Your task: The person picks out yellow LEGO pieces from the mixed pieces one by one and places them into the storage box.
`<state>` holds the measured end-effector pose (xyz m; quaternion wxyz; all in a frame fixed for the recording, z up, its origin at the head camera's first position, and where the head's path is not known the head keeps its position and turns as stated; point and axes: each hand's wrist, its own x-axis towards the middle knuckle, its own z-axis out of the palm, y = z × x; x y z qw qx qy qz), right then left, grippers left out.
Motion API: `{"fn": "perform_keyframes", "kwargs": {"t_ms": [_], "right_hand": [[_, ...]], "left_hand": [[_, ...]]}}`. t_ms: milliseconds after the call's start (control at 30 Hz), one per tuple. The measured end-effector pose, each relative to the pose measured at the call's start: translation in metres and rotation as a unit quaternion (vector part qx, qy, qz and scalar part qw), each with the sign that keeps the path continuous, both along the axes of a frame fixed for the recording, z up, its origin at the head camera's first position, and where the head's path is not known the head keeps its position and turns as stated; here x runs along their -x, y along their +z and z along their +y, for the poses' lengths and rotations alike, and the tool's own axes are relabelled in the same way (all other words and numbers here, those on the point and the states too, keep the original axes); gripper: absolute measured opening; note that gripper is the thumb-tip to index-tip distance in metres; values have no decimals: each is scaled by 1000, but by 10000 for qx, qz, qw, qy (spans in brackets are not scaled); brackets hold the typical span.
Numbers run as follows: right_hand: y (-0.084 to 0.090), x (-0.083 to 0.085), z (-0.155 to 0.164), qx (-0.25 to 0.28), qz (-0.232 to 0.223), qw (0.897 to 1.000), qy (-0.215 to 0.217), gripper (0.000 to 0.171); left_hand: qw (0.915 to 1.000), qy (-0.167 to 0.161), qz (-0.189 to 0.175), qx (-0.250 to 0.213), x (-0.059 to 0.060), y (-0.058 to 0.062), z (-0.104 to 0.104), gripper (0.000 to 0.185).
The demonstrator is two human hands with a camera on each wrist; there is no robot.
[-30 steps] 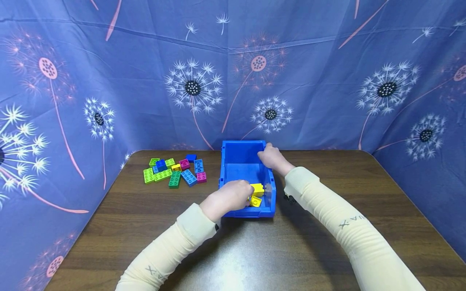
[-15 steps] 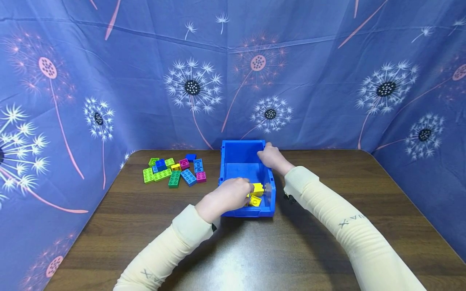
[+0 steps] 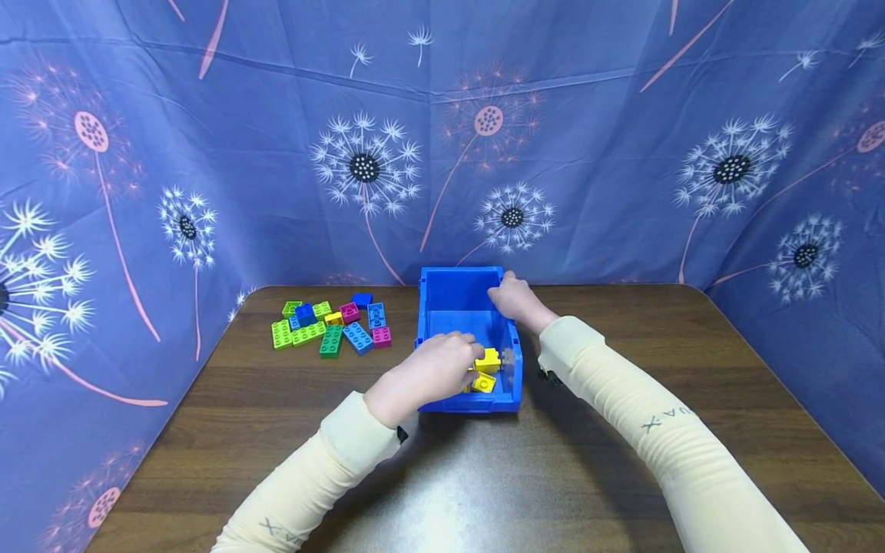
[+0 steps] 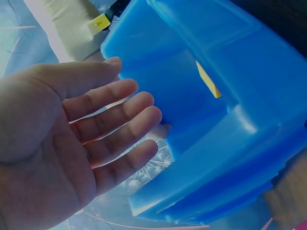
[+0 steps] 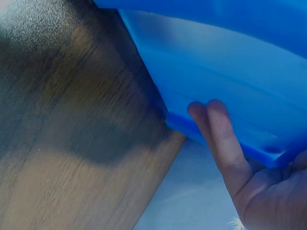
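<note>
A blue plastic storage bin (image 3: pixel 470 402) stands at the middle back of the brown table. Yellow toy building bricks (image 3: pixel 488 361) lie in its front part. Over the front left of the bin is my left hand (image 3: pixel 437 370); its palm (image 4: pixel 53 143) shows bare in the left wrist view, fingers loosely bent and apart. A sliver of yellow brick (image 4: pixel 208 80) shows beyond the bin's edge there. My right hand (image 3: pixel 517 299) grips the bin's right wall near the back corner. Two of its fingers (image 5: pixel 225 139) lie along the outside; its thumb is hidden.
Left of the bin several loose bricks lie in a group, among them a dark green one (image 3: pixel 331 342), a light green one (image 3: pixel 308 332), a blue one (image 3: pixel 358 336) and a magenta one (image 3: pixel 381 336). A dandelion-patterned cloth (image 3: pixel 594 153) hangs behind the table (image 3: pixel 622 338).
My left hand has risen slightly and drawn back to the left, its fingers loosening from a closed shape. The right hand and the bin have stayed in place.
</note>
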<state>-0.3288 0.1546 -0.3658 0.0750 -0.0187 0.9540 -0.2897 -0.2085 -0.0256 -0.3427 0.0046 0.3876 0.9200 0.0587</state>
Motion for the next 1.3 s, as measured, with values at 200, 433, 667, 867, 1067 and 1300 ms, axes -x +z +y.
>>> {"fn": "perform_keyframes", "kwargs": {"t_ms": [200,433,667,867,1067,1300], "right_hand": [[0,-2,0,15,-26,10000,-21,58],[-1,0,0,-36,-8,10000,13,59],[-2,1,0,-1,-131,9999,-95,60],[-1,3,0,-16,-216,9997,-141,59],[-1,2,-1,30,-244,9996,-147,58],[1,0,-1,60,-124,9999,-45,57]], "left_hand": [[9998,-31,176,-55,-4,5,-1,39],[9990,-157,406,-143,-11,10,-1,38],[9966,-254,763,-169,-17,18,-2,36],[9951,-222,924,-258,-19,25,-5,40],[9957,-118,849,-338,-20,30,-11,40],[9968,52,718,-340,-17,33,-20,40]]}}
